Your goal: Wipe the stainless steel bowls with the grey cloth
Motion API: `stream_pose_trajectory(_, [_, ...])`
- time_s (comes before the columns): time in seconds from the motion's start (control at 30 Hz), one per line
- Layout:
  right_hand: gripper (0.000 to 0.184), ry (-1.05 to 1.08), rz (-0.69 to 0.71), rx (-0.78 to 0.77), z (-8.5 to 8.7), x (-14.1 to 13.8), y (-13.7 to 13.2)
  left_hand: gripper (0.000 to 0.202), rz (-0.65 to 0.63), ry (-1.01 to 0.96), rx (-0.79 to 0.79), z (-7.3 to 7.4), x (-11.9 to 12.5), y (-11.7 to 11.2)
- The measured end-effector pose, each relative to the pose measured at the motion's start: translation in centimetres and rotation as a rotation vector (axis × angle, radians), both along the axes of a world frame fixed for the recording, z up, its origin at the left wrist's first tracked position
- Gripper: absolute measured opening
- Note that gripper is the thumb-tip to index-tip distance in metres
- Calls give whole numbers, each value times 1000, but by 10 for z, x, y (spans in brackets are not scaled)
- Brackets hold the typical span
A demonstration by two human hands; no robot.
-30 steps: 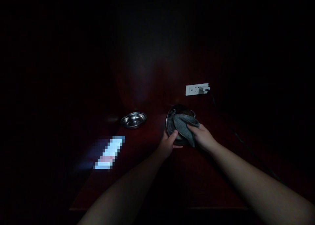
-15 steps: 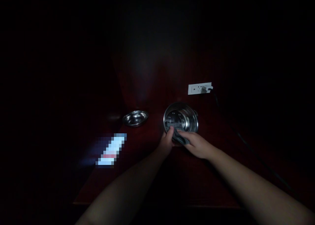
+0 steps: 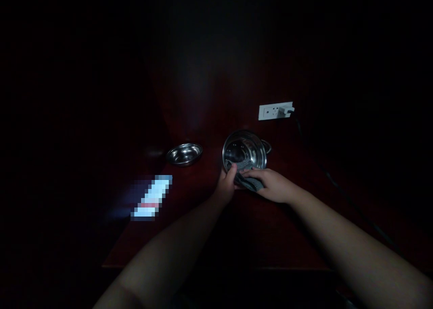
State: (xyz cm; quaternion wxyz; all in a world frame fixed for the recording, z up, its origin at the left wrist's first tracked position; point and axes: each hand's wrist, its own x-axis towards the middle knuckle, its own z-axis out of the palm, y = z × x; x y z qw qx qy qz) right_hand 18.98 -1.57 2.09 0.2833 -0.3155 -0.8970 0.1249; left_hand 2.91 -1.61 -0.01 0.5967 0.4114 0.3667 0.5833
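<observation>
A shiny steel pot [image 3: 255,153] is tilted on the dark red tabletop, its open mouth turned toward me and a loop handle [image 3: 267,145] showing at its right side. My left hand [image 3: 227,186] grips the pot's near left rim, thumb on top, pressing a grey cloth [image 3: 249,181] against it. My right hand [image 3: 276,185] holds the right end of the cloth at the near rim, fingers laid over it. The cloth hangs over the rim, partly inside the pot. Some fingers of both hands are hidden by the pot and cloth.
A shallow steel lid or bowl [image 3: 184,154] lies left of the pot. A glowing, pixelated rectangle [image 3: 152,198] is nearer on the left. A white wall socket [image 3: 275,111] holds a plug, its dark cable [image 3: 352,203] trailing right. The table's front edge [image 3: 216,268] shows dimly.
The whole view has shifted, so things appear slightly higher. The pot has turned a little, showing more of its handle. My right fingers have moved on the cloth, which looks more spread.
</observation>
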Motion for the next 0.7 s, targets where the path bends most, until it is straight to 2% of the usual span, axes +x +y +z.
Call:
stream_pose_trajectory(0.43, [61, -73, -143, 77, -8, 5, 11, 61, 22, 76, -19, 1, -1, 3])
stream_pose_trajectory(0.7, [60, -92, -143, 77, -11, 8, 13, 61, 25, 96, -19, 0, -1, 3])
